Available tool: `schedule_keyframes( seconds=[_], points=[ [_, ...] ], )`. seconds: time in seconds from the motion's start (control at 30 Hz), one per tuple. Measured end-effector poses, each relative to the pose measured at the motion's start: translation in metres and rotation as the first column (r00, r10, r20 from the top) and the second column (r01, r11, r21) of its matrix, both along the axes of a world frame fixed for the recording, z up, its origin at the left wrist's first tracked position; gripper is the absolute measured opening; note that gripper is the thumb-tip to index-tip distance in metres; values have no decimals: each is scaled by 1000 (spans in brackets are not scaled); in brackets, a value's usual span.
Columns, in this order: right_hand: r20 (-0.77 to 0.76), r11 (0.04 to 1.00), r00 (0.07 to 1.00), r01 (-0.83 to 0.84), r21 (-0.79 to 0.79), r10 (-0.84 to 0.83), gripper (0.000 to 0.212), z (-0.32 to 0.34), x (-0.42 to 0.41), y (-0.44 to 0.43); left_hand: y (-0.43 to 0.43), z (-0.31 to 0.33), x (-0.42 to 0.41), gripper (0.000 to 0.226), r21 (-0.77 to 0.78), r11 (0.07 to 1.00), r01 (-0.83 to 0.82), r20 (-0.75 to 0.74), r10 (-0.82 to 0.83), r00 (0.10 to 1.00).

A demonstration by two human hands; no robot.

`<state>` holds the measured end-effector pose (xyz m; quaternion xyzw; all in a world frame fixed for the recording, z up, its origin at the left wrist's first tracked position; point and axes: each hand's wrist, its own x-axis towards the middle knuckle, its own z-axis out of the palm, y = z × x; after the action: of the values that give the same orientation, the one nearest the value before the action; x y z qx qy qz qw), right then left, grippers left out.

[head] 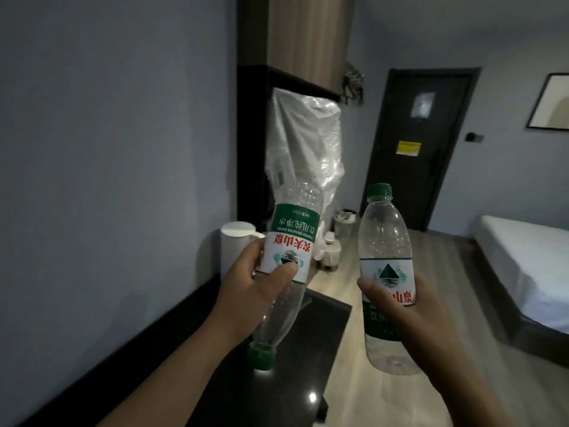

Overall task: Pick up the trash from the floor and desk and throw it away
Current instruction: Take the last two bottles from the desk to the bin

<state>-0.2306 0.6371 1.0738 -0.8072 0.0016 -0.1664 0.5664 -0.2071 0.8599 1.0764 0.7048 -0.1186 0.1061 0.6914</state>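
Observation:
My left hand [246, 291] grips a clear plastic water bottle [77, 238] around its white, red and green label; this left bottle [289, 229] is upside down, its green cap pointing at the black desk [292, 389]. My right hand [409, 315] holds a second clear bottle [385, 241] upright by its label, green cap on top. Both bottles look empty and hang in the air above the desk's end and the wooden floor [348, 291]. A small waste bin [345, 224] stands on the floor far ahead, by the wall.
A white kettle [237, 241] stands at the desk's far end. A tall shape wrapped in clear plastic [304, 149] rises behind it, with white items [331, 252] on the floor at its foot. A dark door [421, 143] is ahead, and a bed [529, 260] on the right.

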Motion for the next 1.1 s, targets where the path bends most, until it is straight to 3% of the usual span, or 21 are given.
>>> schedule_keyframes(
  seconds=[0.23,0.4,0.6,1.1],
  points=[
    [29,992,992,122,13,-122,76,13,27,-139,-151,10,55,29,-62,987,147,48,-145,988],
    [14,985,986,168,40,-169,62,11,60,-211,-228,7,104,45,-100,974,205,57,-200,978],
    [23,971,971,237,33,-238,63,0,126,-269,-285,-2,181,57,-66,959,274,61,-270,961],
    [14,927,928,373,-25,-373,69,6,337,-366,-395,9,418,55,-68,926,371,74,-366,928]
  ],
)
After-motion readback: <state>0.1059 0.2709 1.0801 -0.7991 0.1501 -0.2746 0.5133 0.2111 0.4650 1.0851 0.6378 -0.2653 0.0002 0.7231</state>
